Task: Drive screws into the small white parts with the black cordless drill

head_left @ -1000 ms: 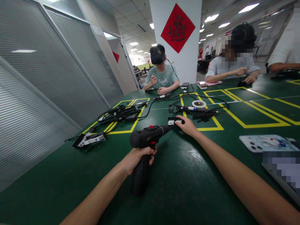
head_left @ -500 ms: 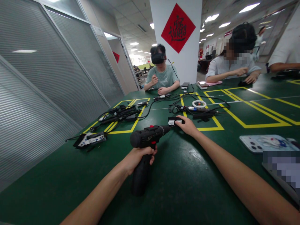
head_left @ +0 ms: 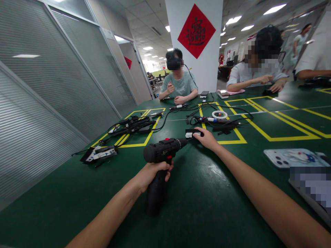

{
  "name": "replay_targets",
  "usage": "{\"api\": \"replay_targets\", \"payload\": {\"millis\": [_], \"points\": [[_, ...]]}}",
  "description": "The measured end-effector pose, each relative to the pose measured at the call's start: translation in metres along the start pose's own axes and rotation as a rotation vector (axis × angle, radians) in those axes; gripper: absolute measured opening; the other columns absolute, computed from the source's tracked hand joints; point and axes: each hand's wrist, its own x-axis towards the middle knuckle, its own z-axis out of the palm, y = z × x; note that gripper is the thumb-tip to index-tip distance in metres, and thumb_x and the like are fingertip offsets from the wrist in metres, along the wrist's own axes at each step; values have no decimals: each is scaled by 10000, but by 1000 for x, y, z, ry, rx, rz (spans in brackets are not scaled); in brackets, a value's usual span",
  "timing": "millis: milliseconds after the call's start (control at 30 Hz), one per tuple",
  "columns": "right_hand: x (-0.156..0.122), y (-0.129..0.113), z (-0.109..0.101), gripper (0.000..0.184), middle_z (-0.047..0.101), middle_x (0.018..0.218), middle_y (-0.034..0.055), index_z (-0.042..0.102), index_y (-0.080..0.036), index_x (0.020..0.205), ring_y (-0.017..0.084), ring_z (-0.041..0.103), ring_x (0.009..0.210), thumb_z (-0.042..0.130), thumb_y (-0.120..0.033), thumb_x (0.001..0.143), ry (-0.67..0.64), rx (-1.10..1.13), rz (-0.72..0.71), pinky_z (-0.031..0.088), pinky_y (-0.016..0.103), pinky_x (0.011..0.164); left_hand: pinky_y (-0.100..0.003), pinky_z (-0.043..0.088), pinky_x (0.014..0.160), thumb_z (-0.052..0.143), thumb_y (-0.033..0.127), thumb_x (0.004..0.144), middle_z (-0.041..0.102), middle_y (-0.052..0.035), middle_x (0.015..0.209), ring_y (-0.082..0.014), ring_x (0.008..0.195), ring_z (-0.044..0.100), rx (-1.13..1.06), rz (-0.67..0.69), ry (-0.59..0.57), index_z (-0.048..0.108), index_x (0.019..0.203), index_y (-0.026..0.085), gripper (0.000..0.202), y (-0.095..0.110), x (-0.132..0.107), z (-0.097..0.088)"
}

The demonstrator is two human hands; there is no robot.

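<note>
A black cordless drill point(head_left: 161, 151) with red buttons is gripped round its handle by my left hand point(head_left: 157, 172). Its chuck points forward and to the right. The drill's tip is at a small black piece with a white label point(head_left: 191, 133), either touching it or just short of it; I cannot tell which. My right hand point(head_left: 206, 138) has its fingers closed on the right end of that piece, at the table. The far side of the piece is hidden.
Black cables and parts point(head_left: 134, 125) lie in a yellow-taped area at the left. Farther right are a white tape ring point(head_left: 219, 114) and a pen-like tool point(head_left: 213, 120). A phone point(head_left: 294, 157) lies near my right forearm. Two people sit across the green table point(head_left: 207, 213).
My hands, the drill and the labelled piece look the same as before. In the right background, a standing person has come further into view.
</note>
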Motion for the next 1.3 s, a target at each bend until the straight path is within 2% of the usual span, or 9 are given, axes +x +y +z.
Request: {"api": "replay_targets", "payload": {"millis": [1300], "points": [[0, 0, 1, 410, 652, 1184, 83, 634, -210, 1200, 235, 608, 1082, 599, -391, 833, 6, 2, -12, 452, 366, 967, -242, 370, 532, 555, 187, 753, 548, -16, 777, -94, 513, 527, -4, 7, 0, 576, 923, 110, 187, -3, 1, -2]]}}
